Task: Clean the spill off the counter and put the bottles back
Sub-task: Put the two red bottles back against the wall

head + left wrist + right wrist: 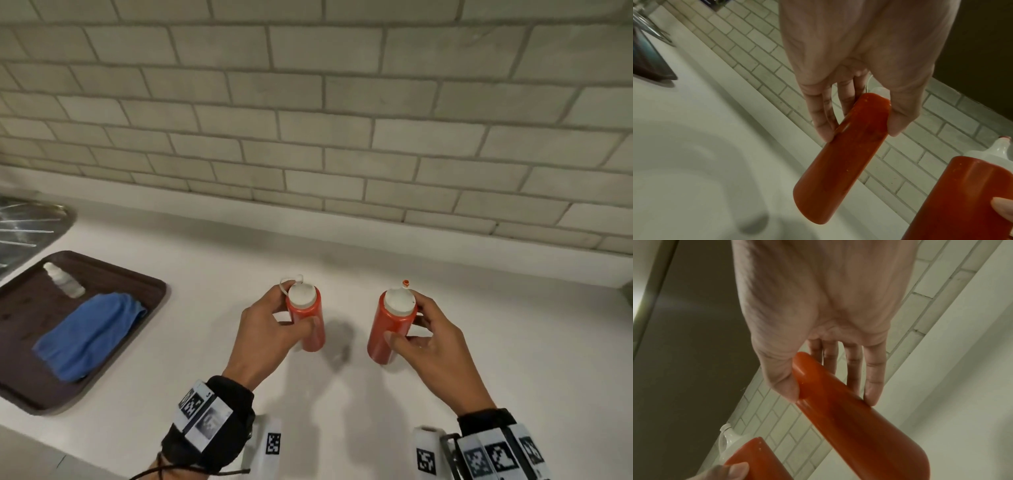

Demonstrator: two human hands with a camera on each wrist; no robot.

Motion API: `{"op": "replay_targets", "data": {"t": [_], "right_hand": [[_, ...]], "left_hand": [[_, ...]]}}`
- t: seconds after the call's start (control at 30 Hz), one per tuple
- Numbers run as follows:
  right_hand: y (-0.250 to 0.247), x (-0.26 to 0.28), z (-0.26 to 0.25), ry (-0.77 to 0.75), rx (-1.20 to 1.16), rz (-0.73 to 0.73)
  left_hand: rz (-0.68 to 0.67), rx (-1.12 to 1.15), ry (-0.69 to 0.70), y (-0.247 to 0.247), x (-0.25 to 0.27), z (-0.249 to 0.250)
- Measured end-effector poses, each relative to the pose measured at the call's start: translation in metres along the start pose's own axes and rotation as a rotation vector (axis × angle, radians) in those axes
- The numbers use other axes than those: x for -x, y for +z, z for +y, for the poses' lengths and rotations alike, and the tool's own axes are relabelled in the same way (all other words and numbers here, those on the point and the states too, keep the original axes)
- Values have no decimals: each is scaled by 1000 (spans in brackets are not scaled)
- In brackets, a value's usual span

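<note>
Two red squeeze bottles with white caps hang above the white counter (531, 325), one in each hand. My left hand (298, 311) grips the left bottle (310, 337) near its top, thumb in front, fingers behind. In the left wrist view, the left hand (861, 129) pinches the same bottle (838, 170) clear of the counter. My right hand (404, 323) grips the right bottle (380, 349), whose nozzle is orange. The right wrist view shows that hand (830, 395) round its bottle (869, 434). I see no stain on the counter.
A brown tray (150, 284) lies at the left of the counter and holds a blue cloth (92, 332) and a small white bottle (65, 281). A metal drainboard (27, 226) sits behind it. The tiled wall (308, 137) bounds the counter at the back.
</note>
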State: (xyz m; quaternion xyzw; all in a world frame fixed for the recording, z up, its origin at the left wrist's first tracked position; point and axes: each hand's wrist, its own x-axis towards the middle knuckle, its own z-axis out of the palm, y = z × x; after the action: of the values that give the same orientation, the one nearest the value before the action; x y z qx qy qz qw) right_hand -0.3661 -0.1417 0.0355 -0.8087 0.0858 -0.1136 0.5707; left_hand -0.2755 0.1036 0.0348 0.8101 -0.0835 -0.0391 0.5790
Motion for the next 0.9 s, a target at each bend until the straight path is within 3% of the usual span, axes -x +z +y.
{"op": "replay_targets", "data": {"t": [0.53,0.7,0.9], "right_hand": [[57,-147,-21,44,109,205],[80,-198,-14,80,90,225],[94,-255,11,108,133,241]], "left_hand": [[-186,-171,107,-8,-195,-2],[-253,-186,115,0,-244,1],[-237,-177,152,17,-288,-2]]}}
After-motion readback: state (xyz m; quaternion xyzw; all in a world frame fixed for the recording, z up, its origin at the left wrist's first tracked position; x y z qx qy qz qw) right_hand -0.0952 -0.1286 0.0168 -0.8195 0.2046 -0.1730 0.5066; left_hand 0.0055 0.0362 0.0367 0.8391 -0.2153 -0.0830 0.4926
